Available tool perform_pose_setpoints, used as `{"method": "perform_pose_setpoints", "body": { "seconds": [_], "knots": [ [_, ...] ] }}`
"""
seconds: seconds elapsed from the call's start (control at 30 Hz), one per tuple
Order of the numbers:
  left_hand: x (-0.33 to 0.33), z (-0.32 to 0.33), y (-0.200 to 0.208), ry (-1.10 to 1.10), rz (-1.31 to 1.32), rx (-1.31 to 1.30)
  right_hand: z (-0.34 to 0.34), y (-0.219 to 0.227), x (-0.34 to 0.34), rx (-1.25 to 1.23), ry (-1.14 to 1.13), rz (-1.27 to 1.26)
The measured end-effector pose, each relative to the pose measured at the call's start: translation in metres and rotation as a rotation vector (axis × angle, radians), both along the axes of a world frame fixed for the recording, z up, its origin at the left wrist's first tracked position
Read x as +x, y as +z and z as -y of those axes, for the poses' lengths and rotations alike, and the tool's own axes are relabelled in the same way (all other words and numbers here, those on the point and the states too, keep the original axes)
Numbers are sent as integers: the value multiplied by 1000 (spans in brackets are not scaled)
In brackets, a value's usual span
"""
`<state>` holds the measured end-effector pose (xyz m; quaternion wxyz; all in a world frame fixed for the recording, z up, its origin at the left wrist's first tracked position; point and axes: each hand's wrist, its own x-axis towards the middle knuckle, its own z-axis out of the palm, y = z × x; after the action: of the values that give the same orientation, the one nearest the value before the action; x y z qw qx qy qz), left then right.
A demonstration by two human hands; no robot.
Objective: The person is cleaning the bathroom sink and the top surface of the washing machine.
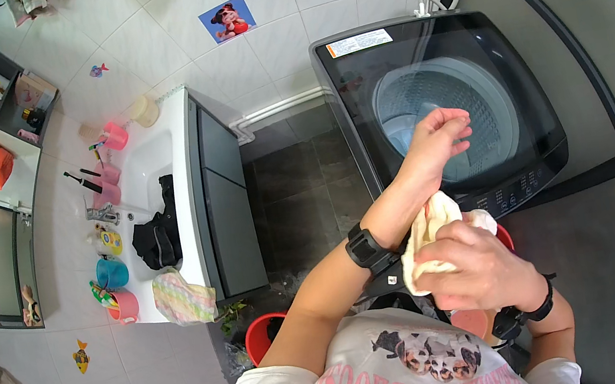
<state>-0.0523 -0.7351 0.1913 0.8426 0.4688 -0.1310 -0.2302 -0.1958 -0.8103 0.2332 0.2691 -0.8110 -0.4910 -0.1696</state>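
My left arm reaches up over the front of the washing machine [551, 139], whose dark see-through lid is down over the drum. My left hand [436, 144] is above that lid, its fingers loosely bent and holding nothing. In my right hand [482, 264] is a cream-coloured cloth [433, 221], bunched under the fingers. Part of the cloth lies against my left forearm near the wrist. A black watch-like band [367, 249] sits further down that forearm. Another black band [542, 303] is round my right wrist.
To the left, a white sink [155, 154] holds dark clothing [160, 237]. A checked cloth [183, 297] hangs over its front corner. Cups and bottles line its back ledge. A red bucket [257, 339] stands low beside me. Grey panels [579, 260] close off the right.
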Motion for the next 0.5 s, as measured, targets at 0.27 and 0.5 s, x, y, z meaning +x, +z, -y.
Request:
{"method": "perform_pose_setpoints", "body": {
  "seconds": [0.27, 0.5],
  "knots": [
    [-4, 1, 5, -32, -6, -27, -2, 5, 0, 50, -65, -5],
    [-1, -8, -2, -33, -86, -32, 16, 3, -2, -22, -151, 0]
  ]
}}
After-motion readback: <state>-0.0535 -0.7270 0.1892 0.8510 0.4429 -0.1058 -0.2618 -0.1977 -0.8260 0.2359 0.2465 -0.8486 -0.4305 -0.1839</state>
